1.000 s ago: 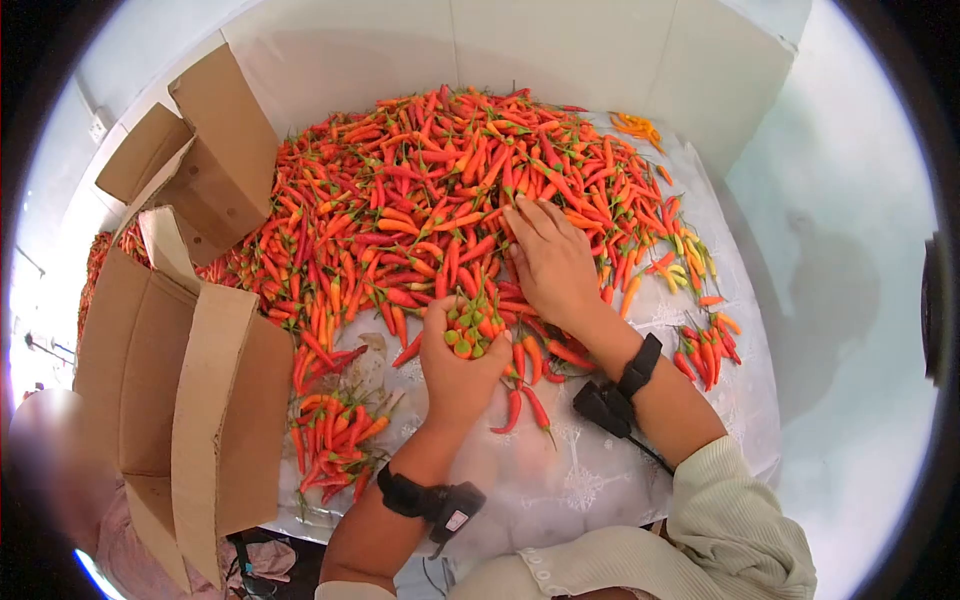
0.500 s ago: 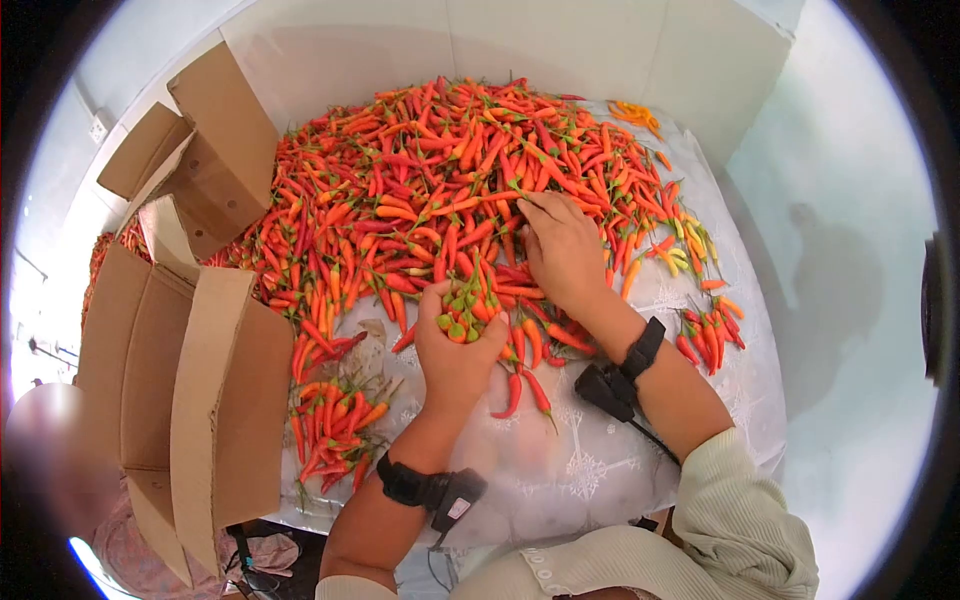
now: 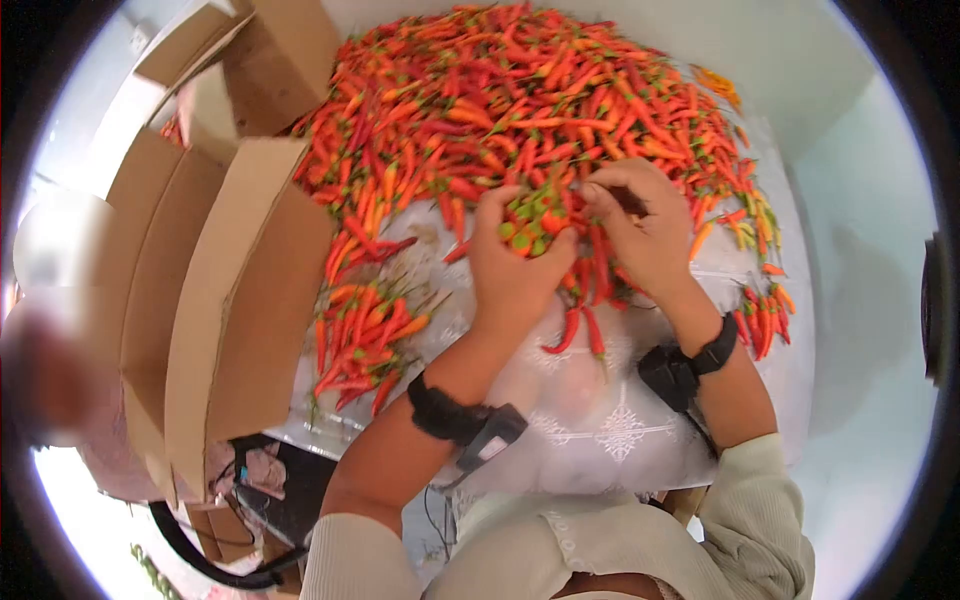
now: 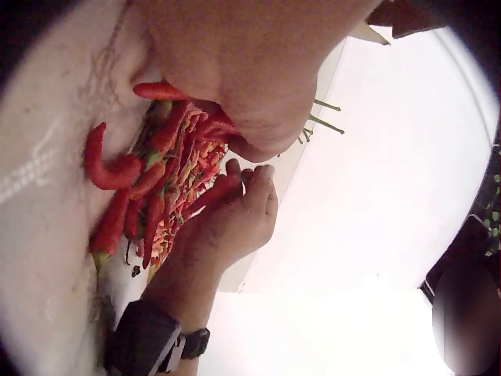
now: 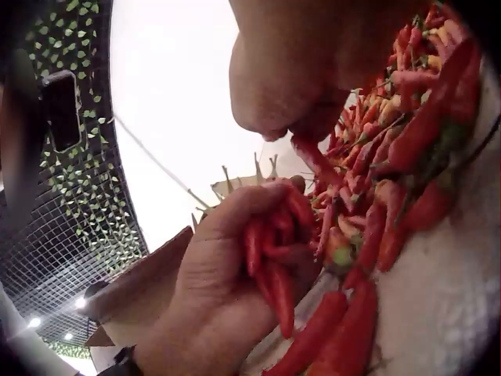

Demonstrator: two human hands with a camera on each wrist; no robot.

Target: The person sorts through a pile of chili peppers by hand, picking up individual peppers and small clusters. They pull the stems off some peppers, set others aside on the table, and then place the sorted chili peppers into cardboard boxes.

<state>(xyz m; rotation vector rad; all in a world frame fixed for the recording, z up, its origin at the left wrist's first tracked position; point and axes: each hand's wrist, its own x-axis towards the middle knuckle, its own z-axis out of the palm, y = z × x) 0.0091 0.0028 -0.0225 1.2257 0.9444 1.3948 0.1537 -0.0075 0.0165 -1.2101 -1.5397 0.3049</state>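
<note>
With the left hand (image 3: 515,285), grips a bunch of chillies (image 3: 530,225) with its green stems up, at the near edge of the heap (image 3: 520,100). With the right hand (image 3: 655,235), pinches a single red chilli (image 5: 313,160) between thumb and fingers, just beside that bunch and at the heap's near edge. Has an open cardboard box (image 3: 265,320) left of the heap, a small pile of chillies (image 3: 365,340) near its front left, and a small cluster (image 3: 763,318) at its front right.

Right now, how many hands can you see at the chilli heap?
2: the left hand holds a bunch of chillies; the right hand is beside it. The blurred person at the left edge may have hands hidden.
</note>
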